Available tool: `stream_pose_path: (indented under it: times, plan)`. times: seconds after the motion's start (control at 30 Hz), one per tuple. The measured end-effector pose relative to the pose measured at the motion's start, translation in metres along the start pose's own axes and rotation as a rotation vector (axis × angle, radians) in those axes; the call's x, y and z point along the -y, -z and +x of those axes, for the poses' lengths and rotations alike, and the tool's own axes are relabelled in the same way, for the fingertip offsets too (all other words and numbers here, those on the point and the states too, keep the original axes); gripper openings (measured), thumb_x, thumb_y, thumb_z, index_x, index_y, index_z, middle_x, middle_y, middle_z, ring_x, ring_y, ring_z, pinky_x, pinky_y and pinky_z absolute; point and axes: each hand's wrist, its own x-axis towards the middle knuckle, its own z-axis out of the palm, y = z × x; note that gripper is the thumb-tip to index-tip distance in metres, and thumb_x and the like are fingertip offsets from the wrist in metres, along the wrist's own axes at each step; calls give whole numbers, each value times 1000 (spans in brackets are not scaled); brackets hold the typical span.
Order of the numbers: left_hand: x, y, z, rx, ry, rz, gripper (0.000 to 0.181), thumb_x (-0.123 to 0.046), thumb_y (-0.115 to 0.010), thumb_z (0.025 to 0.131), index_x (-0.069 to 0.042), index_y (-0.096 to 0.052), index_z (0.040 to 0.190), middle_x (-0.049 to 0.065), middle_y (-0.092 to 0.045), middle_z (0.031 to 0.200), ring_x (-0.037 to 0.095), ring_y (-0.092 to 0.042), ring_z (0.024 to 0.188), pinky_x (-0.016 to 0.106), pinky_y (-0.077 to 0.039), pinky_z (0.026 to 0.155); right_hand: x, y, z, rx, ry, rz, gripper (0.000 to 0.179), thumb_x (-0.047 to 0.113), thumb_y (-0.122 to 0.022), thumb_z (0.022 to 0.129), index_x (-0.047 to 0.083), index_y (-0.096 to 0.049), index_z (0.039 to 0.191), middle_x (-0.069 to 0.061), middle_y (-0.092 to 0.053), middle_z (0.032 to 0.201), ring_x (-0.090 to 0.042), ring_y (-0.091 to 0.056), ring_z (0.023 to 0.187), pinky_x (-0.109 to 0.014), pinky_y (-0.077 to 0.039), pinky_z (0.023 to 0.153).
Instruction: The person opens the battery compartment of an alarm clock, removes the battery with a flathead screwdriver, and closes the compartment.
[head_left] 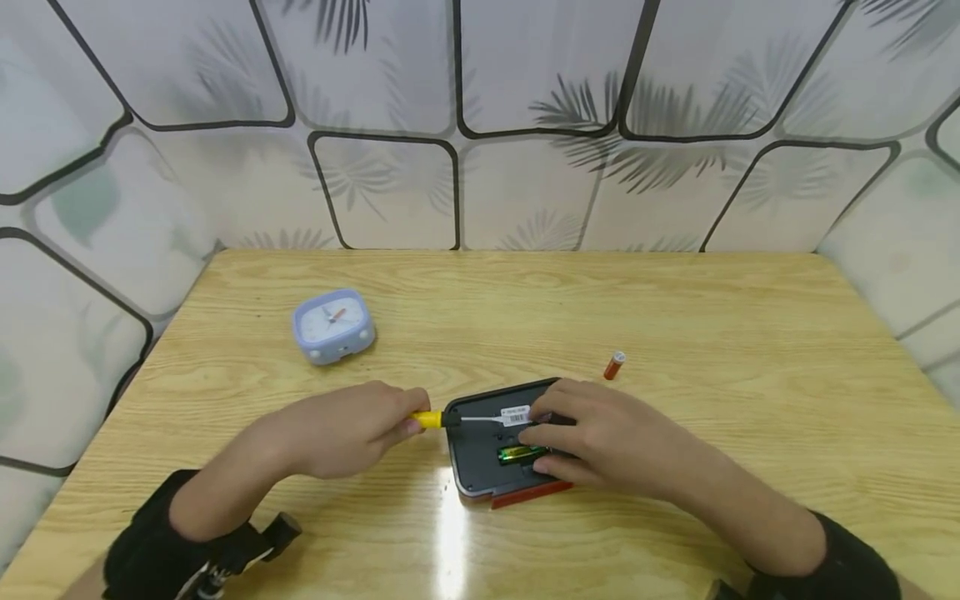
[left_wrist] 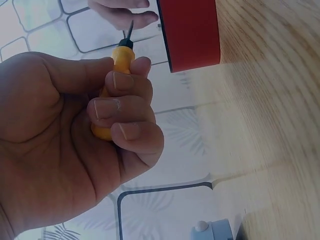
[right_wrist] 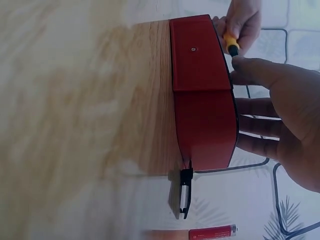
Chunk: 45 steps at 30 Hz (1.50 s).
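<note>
My left hand (head_left: 352, 429) grips the yellow handle of a screwdriver (head_left: 431, 419), its fingers wrapped round it in the left wrist view. The metal shaft points right across the dark back of a red box-shaped device (head_left: 480, 475), past a white barcode label (head_left: 515, 416). My right hand (head_left: 607, 433) rests its fingertips on that back, and in the right wrist view its fingers extend fairly straight. A green-and-gold battery (head_left: 517, 454) lies in the back near the right thumb, partly hidden by the fingers. The screwdriver's tip is hidden behind them.
A red battery (head_left: 615, 365) with a silver end lies to the right beyond the device. At the back left stands a light blue alarm clock (head_left: 333, 325). A small black piece (right_wrist: 186, 192) projects at the device's end. Patterned fabric (head_left: 525, 192) rises behind the wooden table (head_left: 712, 308).
</note>
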Motion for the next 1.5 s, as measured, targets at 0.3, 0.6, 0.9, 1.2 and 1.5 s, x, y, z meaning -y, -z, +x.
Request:
stream_pose_path:
  times: [0.3,0.6,0.9,1.2,1.5]
  plan:
    - [4,0,2,-77,84,-4,13,-21,-44,107,-12,-54,101,-6,-42,66,6,-37,55,24,-36,53,7,-2,-2,97,12,36,39,40,-55,102,32,-58,140,-3,-58,132,-18,-53,120,-40,-50,97]
    - [9,-2,2,-129,188,132,13,-21,-48,104,-12,-48,96,-3,-47,66,11,-41,55,26,-36,53,12,-2,-2,227,-80,46,45,48,-54,100,41,-50,145,-2,-50,142,-19,-45,131,-46,-45,103]
    - [11,-6,1,-17,282,161,17,-22,-47,104,-10,-44,92,2,-49,66,16,-44,57,30,-37,54,13,-2,-1,173,-35,-25,38,49,-59,97,33,-60,132,-1,-56,133,-18,-50,121,-41,-47,101]
    - [12,-10,7,80,284,167,21,-27,-58,98,-12,-53,86,0,-53,70,15,-50,63,33,-44,59,10,-1,-1,115,-5,-13,29,42,-60,99,26,-64,123,2,-61,126,-16,-55,114,-36,-50,96]
    - [9,-17,9,153,231,126,26,-28,-66,95,-17,-52,76,-5,-49,65,9,-46,58,28,-38,55,6,-1,1,-21,63,-5,23,24,-73,92,19,-64,112,10,-66,106,-12,-60,101,-26,-51,87]
